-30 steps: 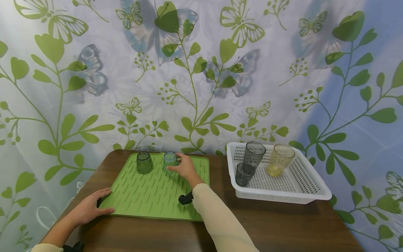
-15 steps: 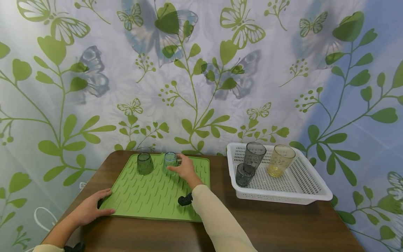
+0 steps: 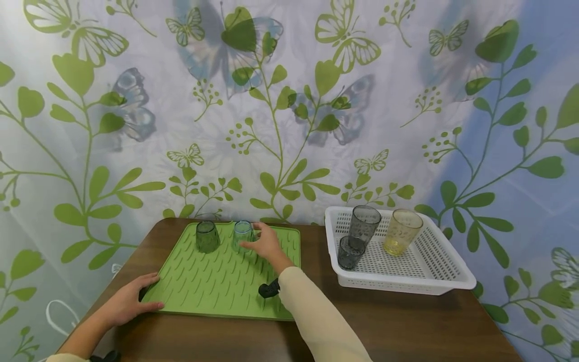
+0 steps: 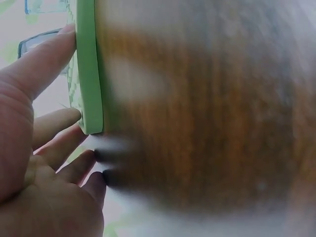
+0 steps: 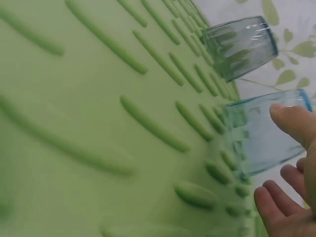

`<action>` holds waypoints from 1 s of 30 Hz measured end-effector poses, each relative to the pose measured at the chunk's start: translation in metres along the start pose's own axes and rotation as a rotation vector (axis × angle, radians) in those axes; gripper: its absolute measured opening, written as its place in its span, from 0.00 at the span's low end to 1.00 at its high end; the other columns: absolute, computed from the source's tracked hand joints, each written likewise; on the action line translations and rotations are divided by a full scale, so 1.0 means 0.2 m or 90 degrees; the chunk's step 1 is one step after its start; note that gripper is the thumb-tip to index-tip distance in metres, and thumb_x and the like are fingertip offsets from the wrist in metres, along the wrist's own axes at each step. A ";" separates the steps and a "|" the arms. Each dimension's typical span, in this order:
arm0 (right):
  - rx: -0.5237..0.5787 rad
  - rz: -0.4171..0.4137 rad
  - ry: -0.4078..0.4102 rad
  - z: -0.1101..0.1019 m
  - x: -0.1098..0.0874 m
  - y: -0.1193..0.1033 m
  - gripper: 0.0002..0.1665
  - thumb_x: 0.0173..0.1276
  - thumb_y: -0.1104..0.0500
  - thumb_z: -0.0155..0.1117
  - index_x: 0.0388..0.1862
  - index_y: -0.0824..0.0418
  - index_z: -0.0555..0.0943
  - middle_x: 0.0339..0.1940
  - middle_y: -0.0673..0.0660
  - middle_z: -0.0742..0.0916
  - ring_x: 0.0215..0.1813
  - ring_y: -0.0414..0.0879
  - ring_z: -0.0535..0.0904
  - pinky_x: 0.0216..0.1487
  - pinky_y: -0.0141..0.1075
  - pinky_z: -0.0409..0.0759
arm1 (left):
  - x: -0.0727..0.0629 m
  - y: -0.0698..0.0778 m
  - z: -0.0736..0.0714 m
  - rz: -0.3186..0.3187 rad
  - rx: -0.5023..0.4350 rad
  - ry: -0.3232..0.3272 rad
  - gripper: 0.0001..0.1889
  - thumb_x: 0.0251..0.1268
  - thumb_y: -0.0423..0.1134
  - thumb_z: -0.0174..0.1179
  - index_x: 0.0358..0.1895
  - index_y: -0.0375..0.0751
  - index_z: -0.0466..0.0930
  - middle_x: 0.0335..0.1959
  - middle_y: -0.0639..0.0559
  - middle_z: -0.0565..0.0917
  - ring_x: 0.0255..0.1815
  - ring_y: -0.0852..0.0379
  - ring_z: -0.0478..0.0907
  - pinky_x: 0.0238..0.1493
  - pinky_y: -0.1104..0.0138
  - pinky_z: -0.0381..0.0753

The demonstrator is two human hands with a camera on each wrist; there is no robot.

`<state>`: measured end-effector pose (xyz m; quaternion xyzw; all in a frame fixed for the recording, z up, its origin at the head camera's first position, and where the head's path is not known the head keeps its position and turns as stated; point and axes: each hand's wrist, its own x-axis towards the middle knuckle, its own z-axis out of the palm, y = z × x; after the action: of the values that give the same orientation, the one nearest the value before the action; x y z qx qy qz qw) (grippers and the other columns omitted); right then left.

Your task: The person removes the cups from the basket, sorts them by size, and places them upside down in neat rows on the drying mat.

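Note:
My right hand (image 3: 267, 244) holds a small clear-blue glass (image 3: 242, 235) between thumb and fingers. The glass stands on a ribbed green drying mat (image 3: 217, 281), near its back edge. In the right wrist view the thumb lies along the side of the blue glass (image 5: 264, 131). Left of it, apart from my hand, a small dark green-grey glass (image 3: 207, 237) stands on the mat. My left hand (image 3: 128, 300) rests at the mat's front left corner. In the left wrist view its thumb and index finger touch the edge of the mat (image 4: 89, 69), and the other fingers extend past it.
A white perforated basket (image 3: 398, 281) stands right of the mat. In it are a tall grey glass (image 3: 364, 223), a yellow glass (image 3: 402, 231) and a short dark glass (image 3: 351, 252). The brown wooden table (image 3: 325, 322) meets a patterned curtain (image 3: 289, 100) behind.
Both hands, the glasses and the mat keep their places. Only a slight shift of the whole head view shows.

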<state>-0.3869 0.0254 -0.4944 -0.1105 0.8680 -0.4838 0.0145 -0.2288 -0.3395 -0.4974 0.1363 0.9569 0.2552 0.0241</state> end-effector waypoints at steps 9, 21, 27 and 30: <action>0.046 -0.050 0.018 -0.18 -0.10 -0.10 0.42 0.64 0.52 0.78 0.75 0.58 0.72 0.72 0.59 0.79 0.71 0.61 0.76 0.64 0.51 0.83 | 0.01 0.01 0.01 0.005 0.027 0.031 0.46 0.55 0.54 0.76 0.66 0.18 0.71 0.67 0.21 0.71 0.65 0.20 0.69 0.57 0.34 0.77; 0.039 -0.081 0.025 -0.44 -0.24 -0.15 0.42 0.63 0.47 0.78 0.74 0.52 0.73 0.69 0.56 0.81 0.68 0.60 0.79 0.65 0.51 0.82 | 0.02 0.07 0.02 0.004 0.037 0.057 0.47 0.55 0.54 0.76 0.67 0.18 0.70 0.67 0.21 0.70 0.64 0.19 0.70 0.56 0.34 0.77; 0.051 -0.099 0.042 -0.53 -0.29 -0.12 0.39 0.63 0.47 0.78 0.72 0.50 0.75 0.67 0.55 0.83 0.67 0.58 0.80 0.65 0.50 0.83 | 0.04 0.16 0.04 0.024 0.026 0.101 0.44 0.58 0.51 0.76 0.68 0.22 0.70 0.67 0.23 0.71 0.64 0.21 0.71 0.56 0.33 0.77; 0.063 -0.092 0.054 -0.57 -0.32 -0.10 0.38 0.63 0.47 0.78 0.71 0.48 0.76 0.66 0.54 0.83 0.66 0.54 0.81 0.64 0.48 0.83 | 0.06 0.22 0.05 0.036 0.014 0.119 0.42 0.58 0.49 0.76 0.68 0.23 0.70 0.67 0.24 0.72 0.64 0.22 0.71 0.57 0.33 0.77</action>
<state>-0.3361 0.1226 -0.4219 -0.1514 0.8328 -0.5299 -0.0516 -0.2278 -0.2960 -0.4840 0.1390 0.9536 0.2568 -0.0739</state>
